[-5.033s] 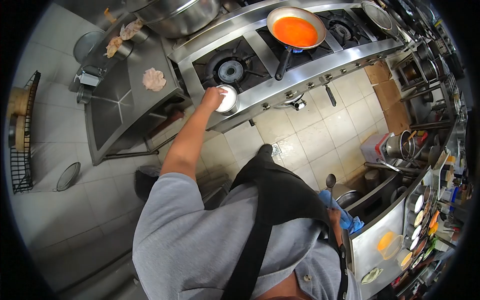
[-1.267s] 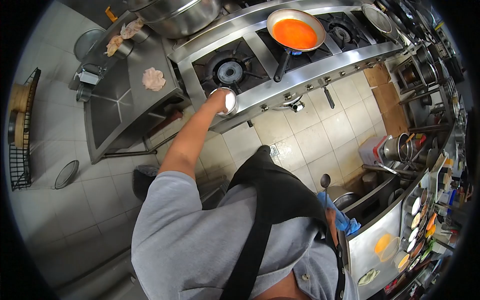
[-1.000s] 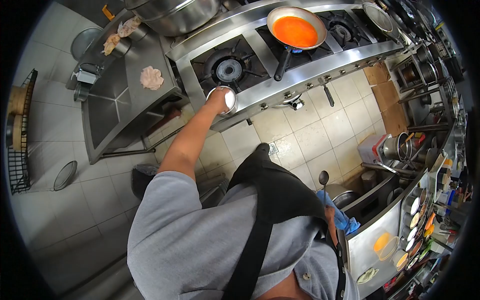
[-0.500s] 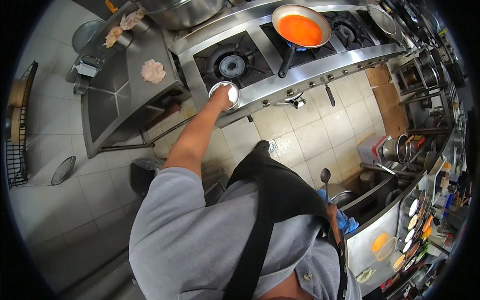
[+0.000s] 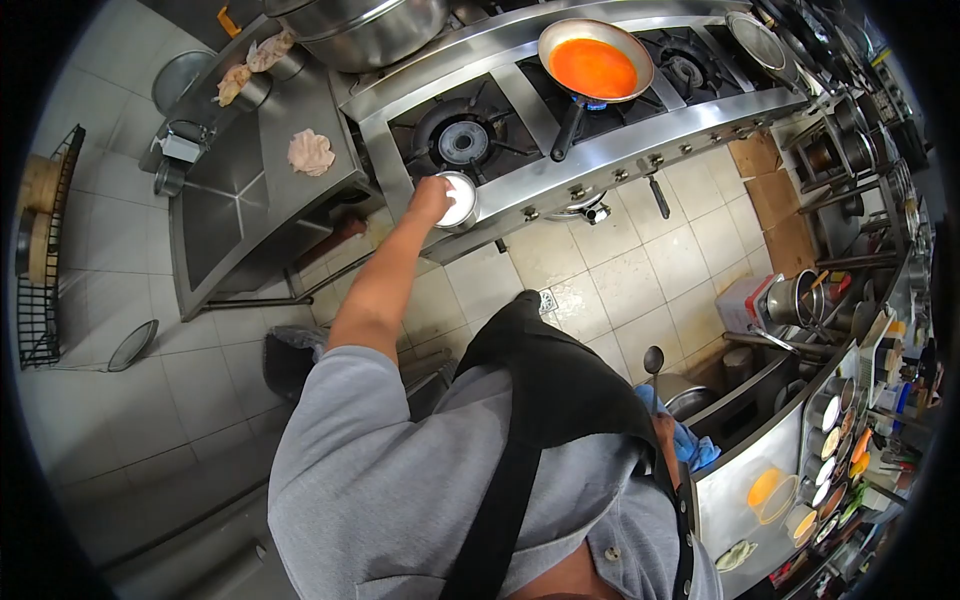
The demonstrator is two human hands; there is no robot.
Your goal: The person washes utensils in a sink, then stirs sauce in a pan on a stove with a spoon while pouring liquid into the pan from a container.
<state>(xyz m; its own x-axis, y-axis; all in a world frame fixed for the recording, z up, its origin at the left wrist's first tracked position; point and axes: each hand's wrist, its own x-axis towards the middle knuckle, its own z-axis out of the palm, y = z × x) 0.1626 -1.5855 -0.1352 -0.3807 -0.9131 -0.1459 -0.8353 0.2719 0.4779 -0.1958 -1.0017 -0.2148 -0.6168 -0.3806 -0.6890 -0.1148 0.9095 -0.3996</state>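
Since half a second ago, the person's left hand (image 5: 430, 199) has drawn back toward the left side of a round steel container (image 5: 473, 214), baring more of its white contents (image 5: 460, 209). Nearest, at the right, the right hand (image 5: 664, 430) has its grip closed around the handle of a long-handled spoon (image 5: 654, 358), bowl pointing away. Crumpled beside that hand is a blue cloth (image 5: 697, 448); whether it is held too cannot be told. Farther right stands a steel table (image 5: 718, 503) with a row of small round containers (image 5: 825, 440). Ahead, the steel container rests on the stove's (image 5: 600, 175) near-left edge, the left hand's fingers curled over its rim; whether that grip pinches anything cannot be seen. Just beyond is a burner (image 5: 463, 142). Farther off and right, a frying pan (image 5: 640, 50) of orange sauce (image 5: 592, 68) sits over a blue flame, handle toward the person. At the far left looms a large steel pot (image 5: 372, 38).
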